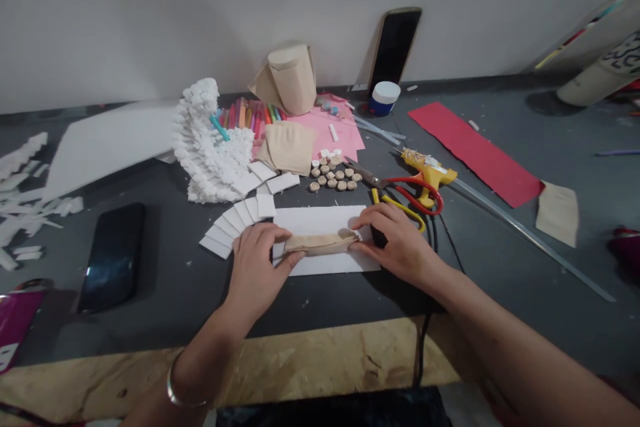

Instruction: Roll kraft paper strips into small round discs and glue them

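Observation:
A rolled strip of beige paper (321, 243) lies across a white card (325, 221) on the grey table. My left hand (256, 268) pinches the roll's left end, fingers closed on it. My right hand (395, 240) holds the roll's right end, fingers curled over it. Just behind the card lie several small round wooden discs (334, 177) and a fan of white foam rectangles (235, 221).
A yellow glue gun (427, 173) and red-handled scissors (400, 188) lie right of the discs, a cord running toward me. A black phone (113, 255) lies at left. A white foam sculpture (210, 143), beige paper cylinder (295, 79), red paper strip (475, 152), glue jar (385, 97).

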Tool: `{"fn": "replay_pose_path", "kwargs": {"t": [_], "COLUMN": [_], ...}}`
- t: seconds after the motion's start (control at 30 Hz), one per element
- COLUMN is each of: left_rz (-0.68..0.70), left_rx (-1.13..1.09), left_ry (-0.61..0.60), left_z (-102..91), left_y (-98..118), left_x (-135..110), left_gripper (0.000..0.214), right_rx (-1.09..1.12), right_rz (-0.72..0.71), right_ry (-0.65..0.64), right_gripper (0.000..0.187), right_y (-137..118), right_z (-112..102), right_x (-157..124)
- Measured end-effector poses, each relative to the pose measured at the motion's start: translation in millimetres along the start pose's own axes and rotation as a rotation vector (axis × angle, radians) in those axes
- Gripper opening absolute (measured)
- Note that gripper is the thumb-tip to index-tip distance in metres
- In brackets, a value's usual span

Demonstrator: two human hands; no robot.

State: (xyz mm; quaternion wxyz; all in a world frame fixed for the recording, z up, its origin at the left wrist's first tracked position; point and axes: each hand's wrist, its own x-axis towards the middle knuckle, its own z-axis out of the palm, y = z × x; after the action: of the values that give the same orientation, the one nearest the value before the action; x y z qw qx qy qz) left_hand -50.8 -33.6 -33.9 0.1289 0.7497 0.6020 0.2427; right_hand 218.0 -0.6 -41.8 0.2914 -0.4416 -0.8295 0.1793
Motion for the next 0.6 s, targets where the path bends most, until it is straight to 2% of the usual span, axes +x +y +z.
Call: {"fn": "replay_pose_path", "kwargs": {"t": [0.07,0.17,0.27,0.37,0.47,0.6], "left_rz": [0.076,0.236,0.325,0.319,0.292,0.282], "left_rx": [0.009,0.045,0.047,0.013,-0.043,-0.134], "left_ry": [0.049,0.105,0.084,-0.016,-0.100,-0.094], "left_z": [-0.4,-2.2,-3.5,-2.3,1.3,5.8], "left_y": [1.1,4.1,6.6,6.7,4.0,0.0], "left_x": [-1.8,-4.1,-4.6,-2.9,-0.4,1.8], "left_gripper": [0.031,0.031,0.033,0.035,0.021,0.014], "right_rx": [-0.001,-0.003,0.015,0.007,-0.010,-0.020], "right_rz": [-0.048,-0.114,-0.133,-0.160,-0.212,-0.252], "right_ry": [-0.017,-0.014,0.026,0.047,0.052,0.072], "right_gripper": [0.020,0.020,0.021,0.011,0.007,0.003], "right_y": [0.8,-1.0,-4.8,-7.0,-6.2,-3.1], "right_z": [-0.8,-1.7,-2.7,-3.8,-4.1,-3.2], "right_x": [-0.7,-1.9,-3.0,-3.8,-4.3,-5.4]}}
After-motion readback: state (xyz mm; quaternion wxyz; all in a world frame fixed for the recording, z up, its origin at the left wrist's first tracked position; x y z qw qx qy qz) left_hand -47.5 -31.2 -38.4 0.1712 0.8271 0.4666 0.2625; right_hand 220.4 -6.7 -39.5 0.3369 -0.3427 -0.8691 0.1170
